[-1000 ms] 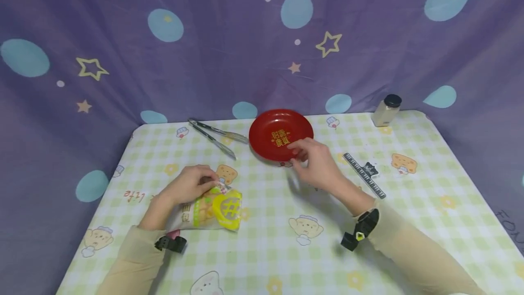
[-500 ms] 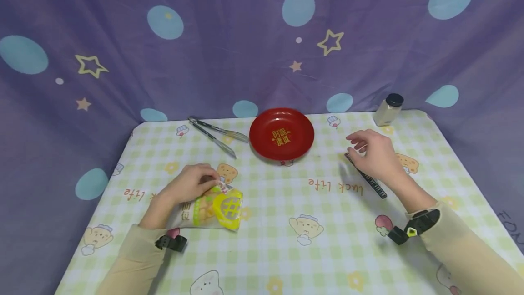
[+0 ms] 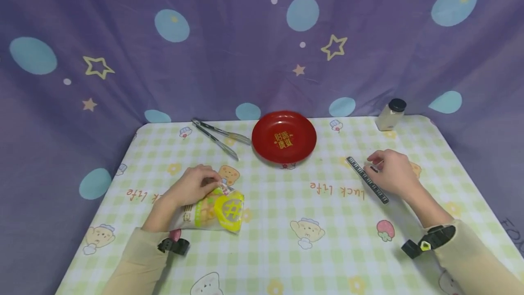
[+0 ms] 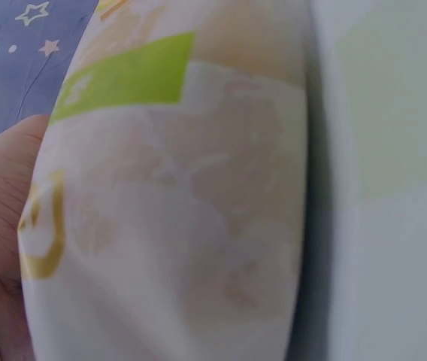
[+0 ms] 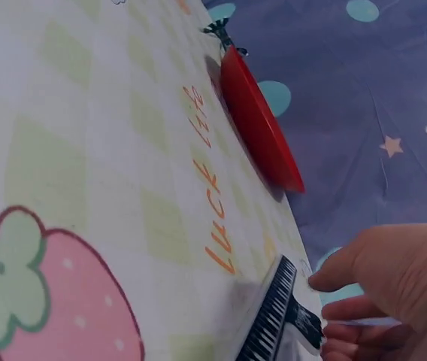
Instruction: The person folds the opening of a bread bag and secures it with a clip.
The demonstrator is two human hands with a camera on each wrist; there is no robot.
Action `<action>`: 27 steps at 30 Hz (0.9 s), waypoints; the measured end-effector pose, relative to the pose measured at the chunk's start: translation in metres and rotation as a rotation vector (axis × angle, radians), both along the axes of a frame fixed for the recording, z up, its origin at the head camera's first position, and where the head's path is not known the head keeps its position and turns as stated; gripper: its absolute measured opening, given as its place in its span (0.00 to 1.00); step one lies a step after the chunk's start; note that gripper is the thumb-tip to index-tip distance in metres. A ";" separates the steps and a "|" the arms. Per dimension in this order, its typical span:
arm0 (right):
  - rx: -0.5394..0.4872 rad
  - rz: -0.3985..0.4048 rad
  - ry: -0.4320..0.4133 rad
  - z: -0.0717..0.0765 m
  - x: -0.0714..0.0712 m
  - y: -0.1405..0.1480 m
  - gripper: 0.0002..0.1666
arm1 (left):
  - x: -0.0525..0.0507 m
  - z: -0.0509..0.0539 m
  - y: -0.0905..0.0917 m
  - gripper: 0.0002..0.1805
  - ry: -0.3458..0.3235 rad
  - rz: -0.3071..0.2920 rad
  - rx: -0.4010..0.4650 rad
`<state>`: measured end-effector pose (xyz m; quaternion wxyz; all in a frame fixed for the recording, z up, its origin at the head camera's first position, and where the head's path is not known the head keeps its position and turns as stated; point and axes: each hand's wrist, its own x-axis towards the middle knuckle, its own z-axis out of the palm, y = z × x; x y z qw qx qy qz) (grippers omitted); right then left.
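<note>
On the left, a plastic food bag with yellow and green print lies on the table. My left hand pinches its upper edge; the left wrist view is mostly filled by the bag's pale side. To the right lies a long bag clip patterned like piano keys, with a dark tab. My right hand is over that tab, thumb and fingers on either side of it. In the right wrist view the thumb stands apart from the tab, and the fingers are bent beside it.
A red plate with gold characters sits at the back middle. Metal tongs lie spread to its left. A dark-capped jar stands at the back right. A purple curtain hangs behind the checked tablecloth.
My right hand has moved right from the plate's front edge to the bag clip and lowered around its tab. My left hand keeps its grip on the bag. The view has shifted slightly.
</note>
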<state>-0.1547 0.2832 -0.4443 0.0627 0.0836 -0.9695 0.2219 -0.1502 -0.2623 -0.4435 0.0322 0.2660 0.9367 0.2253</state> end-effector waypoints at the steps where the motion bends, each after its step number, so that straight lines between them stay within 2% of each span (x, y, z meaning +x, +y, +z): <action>1: 0.015 -0.019 -0.024 -0.001 0.002 0.002 0.14 | 0.000 -0.001 0.001 0.04 0.000 -0.001 -0.001; 7: 0.050 -0.087 -0.162 -0.001 0.002 0.010 0.17 | -0.003 -0.002 0.003 0.04 0.003 -0.007 -0.010; 13: 0.034 -0.122 -0.219 0.000 -0.003 0.009 0.18 | -0.001 -0.001 0.002 0.04 0.006 0.002 -0.008; 22: 0.007 -0.149 -0.170 -0.008 0.001 -0.007 0.17 | 0.010 0.001 -0.004 0.03 0.023 0.050 -0.010; 27: 0.023 -0.170 -0.189 -0.005 0.007 -0.003 0.18 | 0.004 -0.003 0.002 0.03 0.029 0.042 0.015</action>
